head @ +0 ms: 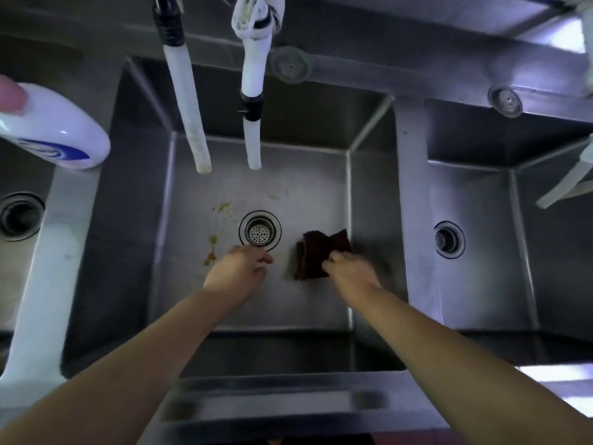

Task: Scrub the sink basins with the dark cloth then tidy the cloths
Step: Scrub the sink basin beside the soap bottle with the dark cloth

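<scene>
Two bare forearms reach down into the middle basin (256, 309). Left hand (239, 271) rests loosely curled beside the drain (260, 231), likely bracing. Right hand (349, 268) pinches the dark cloth (316, 252), crumpled near the right wall; open floor with yellow stains (213, 240) lies leftward.

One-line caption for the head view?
Right hand presses the dark cloth on the middle basin floor; left hand rests by the drain.
</scene>
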